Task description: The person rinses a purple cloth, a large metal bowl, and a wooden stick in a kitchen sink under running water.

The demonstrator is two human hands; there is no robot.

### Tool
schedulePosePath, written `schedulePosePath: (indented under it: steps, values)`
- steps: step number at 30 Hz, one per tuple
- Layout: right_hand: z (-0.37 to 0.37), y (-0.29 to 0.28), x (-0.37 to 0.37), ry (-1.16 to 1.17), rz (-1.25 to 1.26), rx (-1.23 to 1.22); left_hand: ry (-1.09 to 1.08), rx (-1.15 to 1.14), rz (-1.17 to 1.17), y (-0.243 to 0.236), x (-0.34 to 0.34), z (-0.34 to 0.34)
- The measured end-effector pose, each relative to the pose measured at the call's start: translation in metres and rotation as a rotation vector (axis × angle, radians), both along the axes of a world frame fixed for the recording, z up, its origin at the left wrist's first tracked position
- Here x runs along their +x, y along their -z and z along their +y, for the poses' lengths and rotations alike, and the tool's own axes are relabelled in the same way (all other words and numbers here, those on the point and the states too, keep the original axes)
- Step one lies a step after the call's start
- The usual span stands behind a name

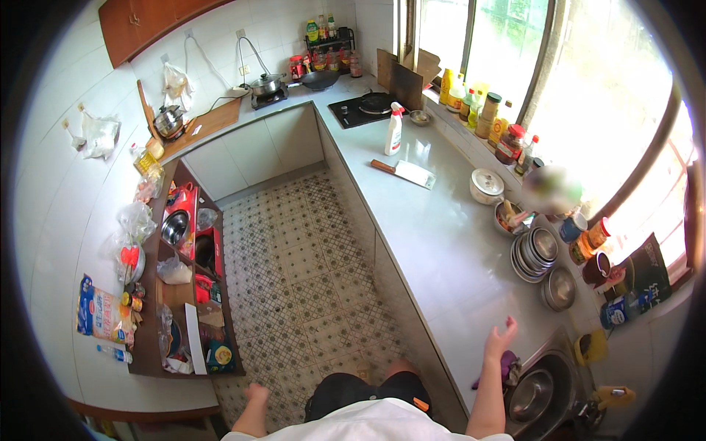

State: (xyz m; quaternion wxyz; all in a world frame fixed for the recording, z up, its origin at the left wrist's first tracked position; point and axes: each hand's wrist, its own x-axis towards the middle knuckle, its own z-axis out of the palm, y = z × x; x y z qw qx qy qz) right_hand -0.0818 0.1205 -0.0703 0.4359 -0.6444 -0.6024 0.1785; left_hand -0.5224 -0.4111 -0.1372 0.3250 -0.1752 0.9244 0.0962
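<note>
My right hand (501, 339) is raised over the counter beside the sink, holding nothing, its fingers stretched and apart. A purple cloth (509, 369) lies by that wrist at the rim of the sink (543, 360). Inside the sink sits a metal bowl (531, 395). Low at my left side, my left hand (257, 395) hangs above the tiled floor, with loose fingers and nothing visible in it. Farther along the counter (434, 242) a cleaver (404, 173) with a wooden handle lies flat. Behind it stands a white spray bottle (395, 131) with a red nozzle.
Stacked metal bowls (535, 253) and a lidded white pot (487, 185) line the window side. Jars and bottles crowd the sill. A black cooktop (365, 109) and a wok (321, 79) are at the far corner. An open brown shelf unit (173, 294) stands at left.
</note>
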Motion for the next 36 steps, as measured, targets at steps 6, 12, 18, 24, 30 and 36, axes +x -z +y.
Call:
schedulePosePath:
  steps: [6, 12, 18, 24, 30, 36]
  values:
    - [0.044, -0.004, -0.175, -0.307, 0.111, -0.136, 0.22, 0.229, 0.049, -0.008, -0.081, 0.126]
    - [0.148, 0.016, -0.284, -0.361, 0.307, -0.242, 0.641, 0.379, 0.373, -0.001, -0.145, 0.255]
    - [0.258, 0.002, -0.434, -0.509, 0.356, -0.238, 0.15, 0.312, 0.129, -0.005, -0.235, 0.299]
    - [0.415, 0.02, -0.539, -0.6, 0.589, -0.205, 0.042, 0.383, 0.174, -0.03, -0.273, 0.338]
    - [0.522, 0.017, -0.628, -0.333, 0.16, 0.003, -0.1, 0.191, 0.1, 0.018, -0.308, 0.31]
    - [0.528, 0.009, -0.691, -0.081, -0.045, -0.201, -0.289, 0.231, 0.102, 0.046, -0.332, 0.284]
